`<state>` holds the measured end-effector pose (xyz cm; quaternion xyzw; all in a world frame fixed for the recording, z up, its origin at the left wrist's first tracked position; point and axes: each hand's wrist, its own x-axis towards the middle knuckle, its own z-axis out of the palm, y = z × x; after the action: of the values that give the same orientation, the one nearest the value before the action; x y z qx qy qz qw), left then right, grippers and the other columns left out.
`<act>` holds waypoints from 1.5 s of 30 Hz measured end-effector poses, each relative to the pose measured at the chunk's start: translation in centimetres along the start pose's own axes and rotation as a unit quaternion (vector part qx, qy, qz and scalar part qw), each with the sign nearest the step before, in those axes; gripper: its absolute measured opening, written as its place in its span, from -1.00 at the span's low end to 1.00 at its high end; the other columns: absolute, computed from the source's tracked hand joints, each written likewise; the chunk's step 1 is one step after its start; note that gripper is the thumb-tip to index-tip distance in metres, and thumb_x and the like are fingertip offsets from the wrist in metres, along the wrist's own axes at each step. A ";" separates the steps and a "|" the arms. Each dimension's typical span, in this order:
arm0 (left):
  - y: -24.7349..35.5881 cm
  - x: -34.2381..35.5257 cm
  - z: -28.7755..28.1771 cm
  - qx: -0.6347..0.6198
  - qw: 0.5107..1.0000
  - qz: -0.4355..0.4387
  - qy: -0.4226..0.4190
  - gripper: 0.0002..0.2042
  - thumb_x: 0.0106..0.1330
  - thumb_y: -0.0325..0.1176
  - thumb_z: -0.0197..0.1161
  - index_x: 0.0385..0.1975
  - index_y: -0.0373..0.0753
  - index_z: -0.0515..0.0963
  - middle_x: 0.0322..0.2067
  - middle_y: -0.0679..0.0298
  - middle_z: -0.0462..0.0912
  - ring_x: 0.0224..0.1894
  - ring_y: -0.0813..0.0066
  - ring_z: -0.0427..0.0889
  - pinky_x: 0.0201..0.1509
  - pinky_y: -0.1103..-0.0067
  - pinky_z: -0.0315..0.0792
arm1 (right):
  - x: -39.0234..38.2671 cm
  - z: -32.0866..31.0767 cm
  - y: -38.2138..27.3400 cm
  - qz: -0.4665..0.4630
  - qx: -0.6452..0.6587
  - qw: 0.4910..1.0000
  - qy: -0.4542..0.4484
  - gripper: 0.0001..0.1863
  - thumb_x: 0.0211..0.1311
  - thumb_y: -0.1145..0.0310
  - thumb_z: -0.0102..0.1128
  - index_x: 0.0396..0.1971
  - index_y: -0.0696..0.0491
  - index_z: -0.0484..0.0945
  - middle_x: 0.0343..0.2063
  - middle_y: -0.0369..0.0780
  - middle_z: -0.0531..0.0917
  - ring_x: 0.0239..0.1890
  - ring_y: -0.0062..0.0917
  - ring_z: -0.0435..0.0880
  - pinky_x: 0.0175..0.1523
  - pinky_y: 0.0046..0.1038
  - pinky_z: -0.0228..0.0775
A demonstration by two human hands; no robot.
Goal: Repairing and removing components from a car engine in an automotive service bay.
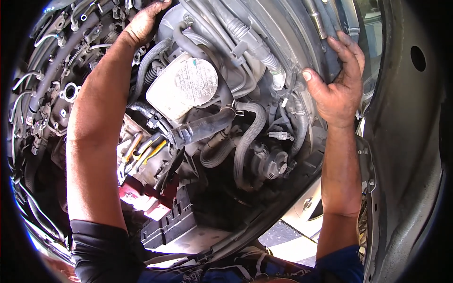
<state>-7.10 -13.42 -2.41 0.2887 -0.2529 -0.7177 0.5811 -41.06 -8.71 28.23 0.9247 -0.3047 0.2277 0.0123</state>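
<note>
My left hand (143,22) reaches to the far edge of the engine bay, beside a large round grey housing (169,20). One digit stretches along that housing's rim; the others are hidden, so whether it grips anything does not show. My right hand (340,89) is open on the right side of the bay, thumb and fingers spread over a dark ledge. Just beyond its fingertips lies a metal rod-like tool with a socket-shaped end (319,26). Between my arms sits a whitish reservoir (163,89) with a round, labelled cap (196,82).
Yellow-and-black handled pliers (141,150) lie near my left forearm, above a red part (144,200) and a black box (171,225). Ribbed hoses (250,141) loop through the middle. Wiring and metal lines (61,61) crowd the left. A dark body panel (406,141) borders the right.
</note>
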 end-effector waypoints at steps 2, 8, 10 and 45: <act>0.1 -0.1 -0.7 0.011 1.000 0.008 -0.005 -0.54 0.41 -0.02 0.16 0.13 -0.23 0.52 0.04 0.20 0.64 0.07 0.36 0.57 0.29 0.40 0.36 | 0.1 0.0 -0.2 0.000 0.002 1.000 0.003 -0.21 -0.29 0.45 0.62 0.12 -0.02 0.53 0.20 -0.16 0.43 0.26 -0.34 0.43 0.31 -0.31 0.39; 1.4 0.0 -1.5 0.208 0.975 0.065 0.048 -0.53 0.50 0.00 0.02 0.14 -0.25 0.51 0.09 0.20 0.57 0.15 0.42 0.46 0.35 0.48 0.24 | 0.4 0.3 -0.3 -0.004 0.009 1.000 0.003 -0.22 -0.28 0.43 0.62 0.12 -0.02 0.54 0.21 -0.15 0.43 0.25 -0.33 0.44 0.30 -0.30 0.39; 0.8 0.1 2.1 0.170 0.979 0.062 0.088 -0.52 0.52 -0.03 0.00 0.16 -0.32 0.51 0.10 0.18 0.59 0.15 0.39 0.51 0.31 0.48 0.31 | 0.1 -0.2 0.0 0.006 -0.005 1.000 -0.005 -0.22 -0.28 0.42 0.62 0.12 -0.01 0.54 0.21 -0.14 0.43 0.26 -0.32 0.43 0.30 -0.30 0.39; 1.7 -1.2 7.1 0.470 0.796 0.277 0.262 -0.20 0.50 0.25 -0.47 0.30 -0.36 0.36 0.26 -0.15 0.43 0.38 -0.04 0.31 0.45 0.32 0.16 | -0.3 -0.5 0.4 -0.003 0.017 0.999 -0.041 -0.28 -0.12 0.48 0.49 0.17 0.11 0.47 0.29 -0.12 0.32 0.38 -0.31 0.27 0.46 -0.25 0.12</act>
<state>-10.77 -12.39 3.92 0.6209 -0.4667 -0.2160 0.5917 -41.67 -8.82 28.50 0.9342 -0.2986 0.1947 -0.0153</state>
